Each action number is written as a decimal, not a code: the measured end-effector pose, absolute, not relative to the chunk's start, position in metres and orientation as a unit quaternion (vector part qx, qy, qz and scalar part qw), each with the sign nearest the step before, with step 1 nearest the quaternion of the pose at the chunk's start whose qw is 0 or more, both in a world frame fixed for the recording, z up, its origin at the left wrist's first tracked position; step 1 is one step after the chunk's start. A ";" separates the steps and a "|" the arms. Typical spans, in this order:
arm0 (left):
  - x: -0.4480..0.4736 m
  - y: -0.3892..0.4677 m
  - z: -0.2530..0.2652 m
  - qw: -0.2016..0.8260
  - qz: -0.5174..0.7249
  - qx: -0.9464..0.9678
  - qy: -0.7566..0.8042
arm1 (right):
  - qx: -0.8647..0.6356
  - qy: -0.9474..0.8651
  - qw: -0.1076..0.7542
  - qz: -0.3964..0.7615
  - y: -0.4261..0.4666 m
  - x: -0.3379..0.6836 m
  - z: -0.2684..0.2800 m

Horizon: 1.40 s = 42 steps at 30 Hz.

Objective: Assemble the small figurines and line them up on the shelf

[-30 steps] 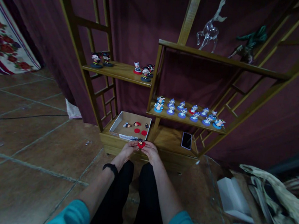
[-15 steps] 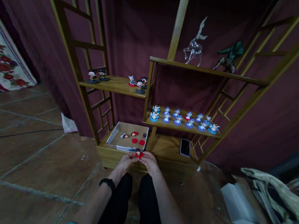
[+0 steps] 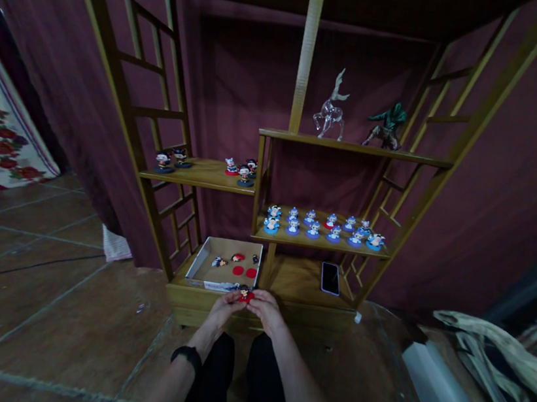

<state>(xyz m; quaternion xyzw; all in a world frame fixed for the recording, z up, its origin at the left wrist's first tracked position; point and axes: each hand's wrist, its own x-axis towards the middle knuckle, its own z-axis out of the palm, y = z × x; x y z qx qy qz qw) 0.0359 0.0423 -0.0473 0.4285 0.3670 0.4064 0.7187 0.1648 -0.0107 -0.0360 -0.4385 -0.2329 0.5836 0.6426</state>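
Between both hands, just in front of the box, is a small figurine [image 3: 244, 295] with dark hair and a red base. My left hand [image 3: 225, 307] grips it from the left, fingers closed. From the right, my right hand [image 3: 268, 310] pinches the red base. Behind them a shallow cardboard box [image 3: 198, 267] stands on the bottom shelf. In it lie a figurine with white and dark parts [image 3: 219, 262], a red piece [image 3: 238, 258], a small dark piece [image 3: 255, 258] and two red discs, one of them the left disc [image 3: 238, 270].
Rows of blue and purple figurines [image 3: 312, 231] stand on the middle right shelf, dark-haired figurines [image 3: 163, 161] on the left one. Above are a glass deer [image 3: 330, 117] and a green-cloaked figure [image 3: 388, 126]. A phone [image 3: 330, 278] lies lower right. White boxes [image 3: 441, 388] are on the floor.
The camera view has tilted up, so the shelves sit lower in the picture. Both hands still hold the figurine in front of the box; its face now shows more clearly.
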 end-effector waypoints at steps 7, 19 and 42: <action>0.037 0.043 -0.048 0.722 0.416 0.416 0.365 | -0.435 -0.226 0.649 0.581 -0.008 0.164 -0.038; 0.038 0.045 -0.052 0.717 0.418 0.406 0.382 | -0.447 -0.236 0.644 0.574 -0.006 0.164 -0.038; 0.039 0.046 -0.054 0.718 0.417 0.423 0.362 | -0.440 -0.258 0.627 0.590 -0.013 0.162 -0.030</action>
